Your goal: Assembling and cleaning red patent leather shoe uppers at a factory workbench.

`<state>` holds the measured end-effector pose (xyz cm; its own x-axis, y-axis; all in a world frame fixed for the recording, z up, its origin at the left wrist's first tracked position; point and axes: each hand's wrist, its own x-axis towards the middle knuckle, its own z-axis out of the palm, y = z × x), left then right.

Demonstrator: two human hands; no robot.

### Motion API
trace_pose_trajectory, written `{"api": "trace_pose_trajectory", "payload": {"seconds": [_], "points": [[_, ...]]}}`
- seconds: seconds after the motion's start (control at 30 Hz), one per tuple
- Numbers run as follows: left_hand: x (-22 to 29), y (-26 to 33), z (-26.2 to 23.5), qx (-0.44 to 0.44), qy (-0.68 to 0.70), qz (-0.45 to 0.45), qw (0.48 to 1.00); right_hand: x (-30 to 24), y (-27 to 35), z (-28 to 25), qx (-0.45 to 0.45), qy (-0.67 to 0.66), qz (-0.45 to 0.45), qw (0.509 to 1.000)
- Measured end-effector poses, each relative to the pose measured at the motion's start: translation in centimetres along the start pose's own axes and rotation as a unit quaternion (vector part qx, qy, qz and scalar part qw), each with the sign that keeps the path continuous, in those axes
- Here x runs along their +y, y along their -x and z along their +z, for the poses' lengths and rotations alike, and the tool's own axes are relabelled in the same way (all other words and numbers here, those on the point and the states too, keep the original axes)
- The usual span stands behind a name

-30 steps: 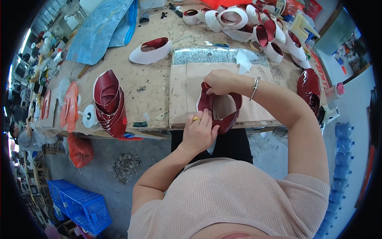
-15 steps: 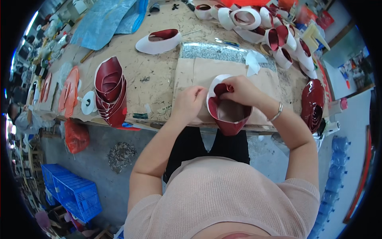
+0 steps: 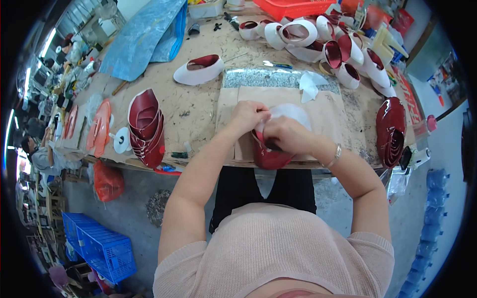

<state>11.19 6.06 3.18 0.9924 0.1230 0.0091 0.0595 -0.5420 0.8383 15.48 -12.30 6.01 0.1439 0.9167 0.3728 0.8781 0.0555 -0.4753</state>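
Observation:
At the table's near edge stands a glossy dark-red shoe upper (image 3: 271,160) with a white part (image 3: 294,113) at its far side. My left hand (image 3: 251,117) pinches the upper's edge on the left. My right hand (image 3: 289,135) is closed on the upper's rim, its fingertips reaching into the opening and partly hidden. Both hands nearly meet over the upper. Under it lies a beige sheet (image 3: 231,107). To the left is a stack of nested dark-red uppers (image 3: 146,130), and another dark-red stack (image 3: 390,130) lies to the right.
Several white-and-red uppers (image 3: 298,34) crowd the far right, and one white upper (image 3: 198,70) lies far left of centre. A white scrap (image 3: 309,85), blue sheeting (image 3: 139,37) and a red basket (image 3: 293,7) are on the table. Blue crates (image 3: 102,246) stand on the floor.
My left hand has come right onto the upper's edge. My right hand has moved slightly down and left. The upper has turned, and more of its white part shows on the far side.

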Motion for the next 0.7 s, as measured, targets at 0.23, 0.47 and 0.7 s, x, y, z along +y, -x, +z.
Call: {"api": "trace_pose_trajectory", "payload": {"seconds": [0.23, 0.47, 0.7], "points": [[0.8, 0.6, 0.5, 0.136, 0.031, 0.105, 0.985, 0.9, 0.3, -1.4, 0.049, -0.089, 0.143, 0.984], [5.3, 10.8, 1.7, 0.063, -0.255, 0.231, 0.937, 2.5, -1.6, -0.5, 0.003, 0.036, 0.168, 0.985], [2.0, 11.0, 2.1, 0.072, -0.287, 0.231, 0.927, 2.7, -3.0, -0.2, -0.061, 0.091, 0.205, 0.973]]}}
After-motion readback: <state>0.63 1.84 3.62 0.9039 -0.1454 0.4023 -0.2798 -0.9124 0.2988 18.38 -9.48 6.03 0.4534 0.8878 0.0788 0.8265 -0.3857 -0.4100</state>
